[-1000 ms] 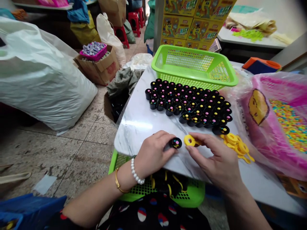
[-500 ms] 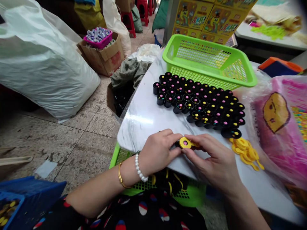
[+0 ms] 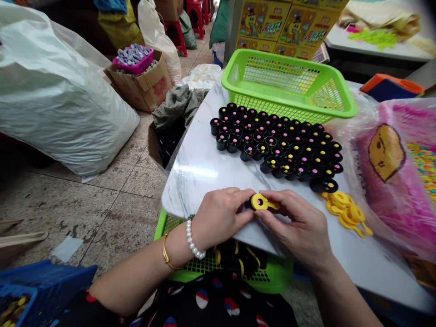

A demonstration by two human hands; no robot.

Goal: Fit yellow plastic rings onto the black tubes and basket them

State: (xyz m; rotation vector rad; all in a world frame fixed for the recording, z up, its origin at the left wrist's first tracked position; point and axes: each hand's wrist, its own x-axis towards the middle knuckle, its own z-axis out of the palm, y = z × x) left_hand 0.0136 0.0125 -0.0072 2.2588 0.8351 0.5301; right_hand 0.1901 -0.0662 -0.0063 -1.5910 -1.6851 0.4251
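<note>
My left hand (image 3: 223, 213) is closed round a small black cup (image 3: 248, 204), which lies tilted with its mouth toward the right. On that mouth sits a yellow ring-shaped lid (image 3: 259, 202) with a short handle; a pink dot shows through its hole. My right hand (image 3: 296, 222) pinches the lid at its edge and near the handle. Beyond my hands stand several rows of black cups (image 3: 282, 144) with pink or yellow centres. To the right of my right hand lies a loose pile of yellow ring lids (image 3: 345, 211).
A green basket (image 3: 289, 106) stands behind the cups on the white table (image 3: 194, 181). On the right rests a pink plastic bag (image 3: 364, 168) with coloured beads. Below the front edge is another green basket (image 3: 272, 274) with black and yellow pieces. A large white sack (image 3: 64, 100) fills the left.
The view has shifted slightly. Between my fingers, the yellow lid has turned a little, and its handle and centre hole show more plainly. Both hands keep their hold.
</note>
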